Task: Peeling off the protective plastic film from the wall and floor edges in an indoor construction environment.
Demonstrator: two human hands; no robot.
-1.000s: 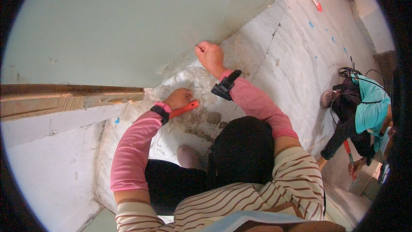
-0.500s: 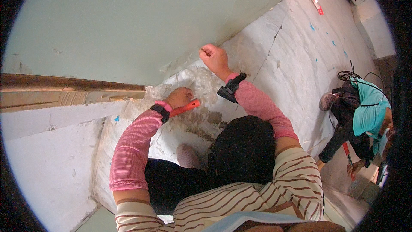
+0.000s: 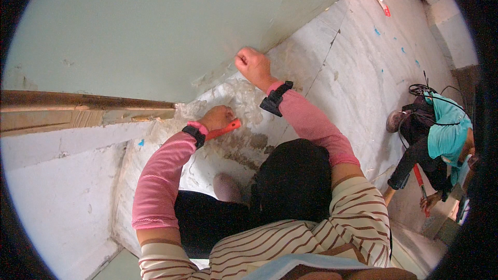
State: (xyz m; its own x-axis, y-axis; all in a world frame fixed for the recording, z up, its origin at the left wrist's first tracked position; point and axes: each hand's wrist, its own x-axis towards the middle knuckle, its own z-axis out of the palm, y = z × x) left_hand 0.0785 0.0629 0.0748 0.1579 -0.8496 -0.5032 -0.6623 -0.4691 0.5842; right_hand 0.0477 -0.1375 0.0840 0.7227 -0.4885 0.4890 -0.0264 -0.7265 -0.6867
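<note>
My left hand point(image 3: 217, 117) is closed round a tool with a red handle point(image 3: 225, 129), low over the floor near the wall corner. The handle's end points right; the tool's working end is hidden. My right hand point(image 3: 253, 65) is curled into a fist close to the foot of the pale green wall point(image 3: 150, 26). Whatever it grips, if anything, is hidden by the fingers. Crumpled, whitish, translucent scraps point(image 3: 248, 98) lie on the marbled floor point(image 3: 332, 88) between and around my hands.
A wooden trim strip point(image 3: 83, 110) runs along the left wall. A brown, rough patch point(image 3: 244, 150) marks the floor before my knees. At right a person in a turquoise top point(image 3: 446, 129) crouches, holding a red-handled tool point(image 3: 419, 176). A red-and-white item point(image 3: 383, 4) lies far right.
My right hand has shifted slightly up and left, nearer the green wall. My left hand and its red-handled tool stay almost in place. The other person's arm and tool have moved a little.
</note>
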